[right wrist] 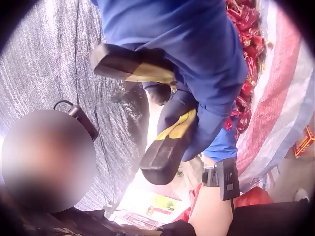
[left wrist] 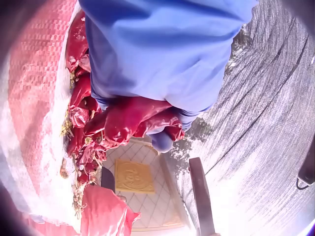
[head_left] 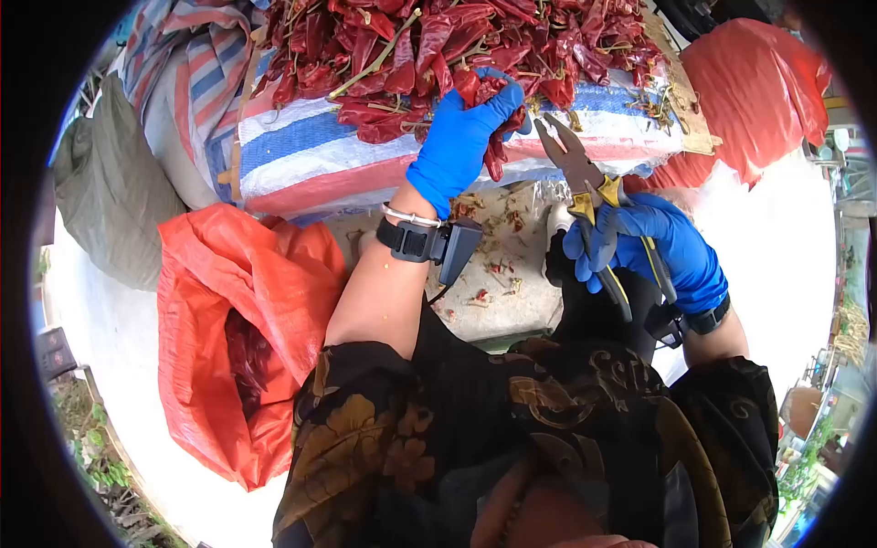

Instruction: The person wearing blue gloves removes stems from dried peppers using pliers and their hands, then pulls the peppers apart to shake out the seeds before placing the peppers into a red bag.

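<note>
Slumping at your far left is a grey-green sack; beside it, nearer you, a red-orange bag gapes, with dark red peppers inside. Next comes the striped sheet, blue, white and red, with the heap of dried peppers spread over its top. Your left hand, gloved in blue, is at the near edge of that heap, fingers curled around a bunch of red peppers whose ends stick out past the glove. Just right of the bunch, your pliers point towards it, jaws a little apart. Your right hand, also blue-gloved, grips their spread black-and-yellow handles. Farther right bulges a red sack.
</note>
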Available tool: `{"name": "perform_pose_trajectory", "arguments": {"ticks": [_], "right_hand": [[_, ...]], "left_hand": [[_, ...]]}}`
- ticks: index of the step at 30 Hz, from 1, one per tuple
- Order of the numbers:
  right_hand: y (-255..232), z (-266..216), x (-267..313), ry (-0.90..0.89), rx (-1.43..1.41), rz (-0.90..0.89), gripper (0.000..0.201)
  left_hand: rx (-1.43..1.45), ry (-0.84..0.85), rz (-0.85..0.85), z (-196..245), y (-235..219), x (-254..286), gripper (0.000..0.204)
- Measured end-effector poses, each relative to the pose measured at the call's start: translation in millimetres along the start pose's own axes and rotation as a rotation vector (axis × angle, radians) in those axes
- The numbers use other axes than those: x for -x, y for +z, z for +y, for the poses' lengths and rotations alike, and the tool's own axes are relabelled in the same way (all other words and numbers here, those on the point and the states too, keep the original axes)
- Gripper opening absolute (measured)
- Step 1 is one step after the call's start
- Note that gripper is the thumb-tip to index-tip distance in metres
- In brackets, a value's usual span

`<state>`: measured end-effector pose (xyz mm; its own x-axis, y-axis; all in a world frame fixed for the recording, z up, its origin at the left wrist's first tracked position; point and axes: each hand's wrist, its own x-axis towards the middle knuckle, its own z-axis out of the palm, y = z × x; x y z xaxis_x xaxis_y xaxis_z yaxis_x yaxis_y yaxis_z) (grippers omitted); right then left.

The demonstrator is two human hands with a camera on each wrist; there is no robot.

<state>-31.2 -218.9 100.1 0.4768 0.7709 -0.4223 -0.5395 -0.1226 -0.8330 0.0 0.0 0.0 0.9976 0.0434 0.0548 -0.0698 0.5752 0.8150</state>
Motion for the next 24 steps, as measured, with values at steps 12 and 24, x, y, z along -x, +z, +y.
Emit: {"name": "perform_pose_trajectory", "arguments": {"ticks": [12, 24], "right_hand": [[-18, -2, -5, -0.102, -0.029, 0.288, 0.033], [-264, -7, -5, -0.164, 0.902, 1.168, 0.039]], "left_hand": [[-0.077, 0.004, -0.016, 7, 6, 2, 0.012], [-0.04, 0.021, 0.065, -2, 5, 0, 0.012]]}}
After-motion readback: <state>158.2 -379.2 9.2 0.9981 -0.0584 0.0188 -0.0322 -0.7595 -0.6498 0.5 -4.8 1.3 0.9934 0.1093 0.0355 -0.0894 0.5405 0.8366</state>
